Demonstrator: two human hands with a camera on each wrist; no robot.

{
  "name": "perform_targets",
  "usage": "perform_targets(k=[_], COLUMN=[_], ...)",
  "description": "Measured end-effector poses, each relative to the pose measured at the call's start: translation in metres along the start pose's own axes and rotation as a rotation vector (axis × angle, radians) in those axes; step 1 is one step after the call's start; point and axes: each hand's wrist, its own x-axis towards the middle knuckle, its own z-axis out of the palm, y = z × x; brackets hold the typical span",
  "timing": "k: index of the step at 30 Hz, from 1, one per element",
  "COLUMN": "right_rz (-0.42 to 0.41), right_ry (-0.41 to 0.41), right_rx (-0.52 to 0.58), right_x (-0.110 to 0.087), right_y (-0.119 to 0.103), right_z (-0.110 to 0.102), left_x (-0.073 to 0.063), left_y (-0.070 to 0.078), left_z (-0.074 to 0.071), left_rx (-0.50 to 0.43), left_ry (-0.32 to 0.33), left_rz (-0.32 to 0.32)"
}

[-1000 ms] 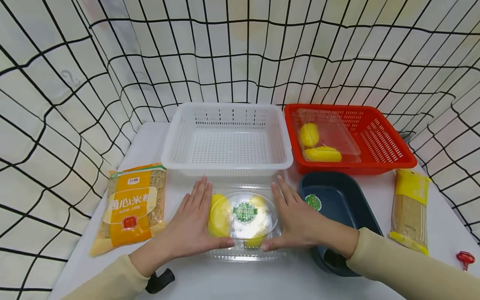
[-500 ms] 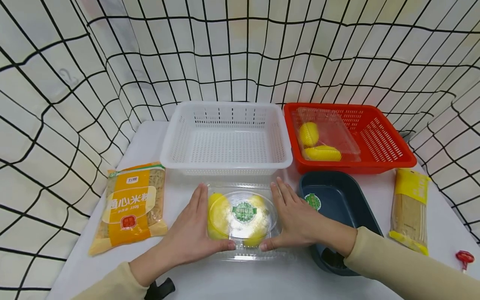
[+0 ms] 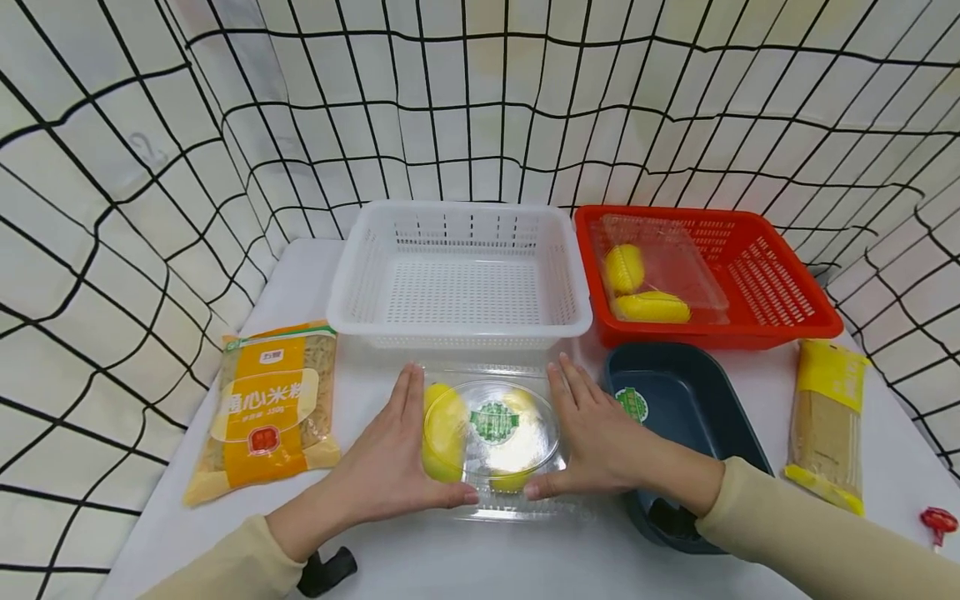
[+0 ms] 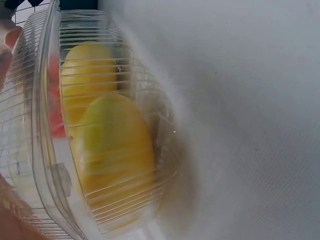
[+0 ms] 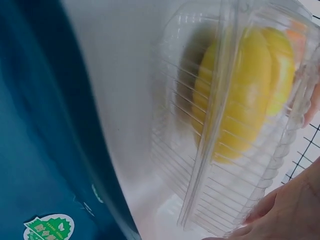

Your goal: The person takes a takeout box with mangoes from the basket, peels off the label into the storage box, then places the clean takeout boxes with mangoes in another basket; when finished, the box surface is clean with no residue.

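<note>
A clear plastic clamshell box (image 3: 495, 500) with a green label (image 3: 494, 422) on its lid stands on the white table, lid down. Two smooth yellow fruits, like mangoes (image 4: 115, 150), lie inside it. My left hand (image 3: 382, 458) lies along the box's left side, fingers extended and thumb at the near left corner. Against the right side rests my right hand (image 3: 600, 442), its fingers likewise stretched forward and its thumb near the front edge. In the right wrist view the box shows its closed seam and the fruits (image 5: 240, 95) through the wall.
Behind the box is a white basket (image 3: 461, 332); right of it, a red basket (image 3: 780, 329) holds a clear box with yellow items. A dark blue tray (image 3: 690, 400) sits under my right forearm. Noodle packets lie left (image 3: 270, 417) and right (image 3: 825, 425); a red lollipop-like item (image 3: 939, 521) lies far right.
The fingers of my left hand have drawn slightly closer together along the box's side. The box and my right hand stay nearly in place; the head view shifts a little.
</note>
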Motion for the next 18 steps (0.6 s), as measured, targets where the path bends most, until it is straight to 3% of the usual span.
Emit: perform_targets(k=[4,8,11,14,18], right_rz=[-0.004,-0.077,-0.187,-0.289,-0.429], right_ry=[0.007,0.062,0.095,0.079,0.062], right_rx=[-0.009,-0.045,-0.039,-0.025,-0.099], right_x=[0.000,0.006,0.013,0.022,0.035], right_y=[0.000,-0.003,-0.007,-0.014,-0.023], right_z=[-0.005,-0.014,-0.021,-0.027,-0.029], left_x=[0.000,0.000,-0.001,0.000,0.000], left_y=[0.001,0.001,0.001,0.000,0.000], left_z=[-0.001,-0.002,-0.003,-0.003,-0.003], left_rx=[0.006,0.017,0.018,0.018,0.013], left_ry=[-0.003,-0.002,-0.003,-0.017,-0.043], left_rz=[-0.003,-0.001,0.000,-0.006,-0.022])
